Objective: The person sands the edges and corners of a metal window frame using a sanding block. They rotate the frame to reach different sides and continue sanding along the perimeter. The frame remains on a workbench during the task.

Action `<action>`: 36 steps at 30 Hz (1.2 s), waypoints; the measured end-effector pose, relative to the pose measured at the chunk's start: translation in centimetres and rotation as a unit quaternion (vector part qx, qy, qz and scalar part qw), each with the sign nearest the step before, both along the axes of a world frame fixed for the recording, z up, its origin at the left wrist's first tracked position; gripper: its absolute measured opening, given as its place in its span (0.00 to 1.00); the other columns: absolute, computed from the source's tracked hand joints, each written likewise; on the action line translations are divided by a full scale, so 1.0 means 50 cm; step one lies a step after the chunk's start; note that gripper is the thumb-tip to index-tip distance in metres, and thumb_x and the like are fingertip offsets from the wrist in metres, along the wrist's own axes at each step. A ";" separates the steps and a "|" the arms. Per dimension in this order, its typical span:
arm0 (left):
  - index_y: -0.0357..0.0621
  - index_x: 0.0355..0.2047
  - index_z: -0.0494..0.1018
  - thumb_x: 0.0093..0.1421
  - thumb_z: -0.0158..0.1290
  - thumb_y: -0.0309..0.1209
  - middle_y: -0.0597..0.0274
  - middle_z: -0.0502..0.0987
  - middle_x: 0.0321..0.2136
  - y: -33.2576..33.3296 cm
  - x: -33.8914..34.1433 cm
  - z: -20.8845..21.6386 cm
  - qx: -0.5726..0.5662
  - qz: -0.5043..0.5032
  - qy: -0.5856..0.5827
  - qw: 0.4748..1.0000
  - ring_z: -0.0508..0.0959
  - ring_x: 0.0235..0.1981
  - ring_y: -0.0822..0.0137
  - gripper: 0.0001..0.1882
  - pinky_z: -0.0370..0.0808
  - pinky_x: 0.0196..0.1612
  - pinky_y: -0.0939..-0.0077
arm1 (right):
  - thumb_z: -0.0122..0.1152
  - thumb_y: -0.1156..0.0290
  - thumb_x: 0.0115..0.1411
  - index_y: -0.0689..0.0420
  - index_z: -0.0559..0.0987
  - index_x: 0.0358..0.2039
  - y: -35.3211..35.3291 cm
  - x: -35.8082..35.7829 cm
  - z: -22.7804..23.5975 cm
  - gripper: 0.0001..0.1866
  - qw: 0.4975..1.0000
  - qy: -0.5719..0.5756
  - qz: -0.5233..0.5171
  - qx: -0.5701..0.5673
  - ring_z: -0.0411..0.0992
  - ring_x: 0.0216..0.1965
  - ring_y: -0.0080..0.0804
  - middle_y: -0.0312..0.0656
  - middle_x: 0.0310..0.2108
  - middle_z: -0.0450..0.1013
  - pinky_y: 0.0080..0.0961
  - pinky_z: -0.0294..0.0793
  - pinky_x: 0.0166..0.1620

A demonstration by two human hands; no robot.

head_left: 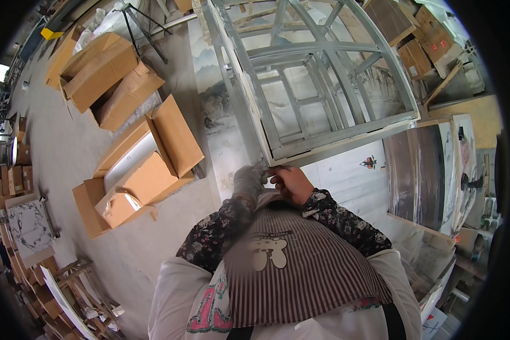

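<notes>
My left hand (248, 181), in a pale grey work glove, meets my bare right hand (293, 182) in front of my apron (323, 266). The fingers of both are curled and pressed close together, right hand in a pinch. What lies between them is too small and too hidden to name. Just beyond my fingertips is the near left corner of a large grey frame of bars (345, 47), with curved and straight crosspieces and a pale edge strip. Whether my fingers touch that corner, I cannot tell.
To the left, an open cardboard box (178, 139) holds a white panel (131, 157). More open boxes (99, 71) and a black tripod (144, 34) stand farther off. Printed landscape and white panels lie under the frame. Wrapped dark brown panels (416, 170) stand at right.
</notes>
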State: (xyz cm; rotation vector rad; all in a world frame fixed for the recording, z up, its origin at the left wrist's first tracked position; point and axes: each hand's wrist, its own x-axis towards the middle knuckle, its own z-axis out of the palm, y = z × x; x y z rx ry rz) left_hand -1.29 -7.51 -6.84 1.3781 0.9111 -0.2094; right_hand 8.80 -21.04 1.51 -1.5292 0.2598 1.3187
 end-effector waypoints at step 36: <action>0.44 0.43 0.81 0.54 0.59 0.29 0.44 0.82 0.33 0.075 -0.040 0.033 0.241 -0.281 -0.190 0.909 0.82 0.38 0.42 0.15 0.79 0.43 0.54 | 0.52 0.69 0.64 0.65 0.81 0.30 0.053 -0.051 -0.077 0.13 0.995 -0.090 -0.007 -0.043 0.65 0.19 0.25 0.37 0.19 0.71 0.25 0.61 0.23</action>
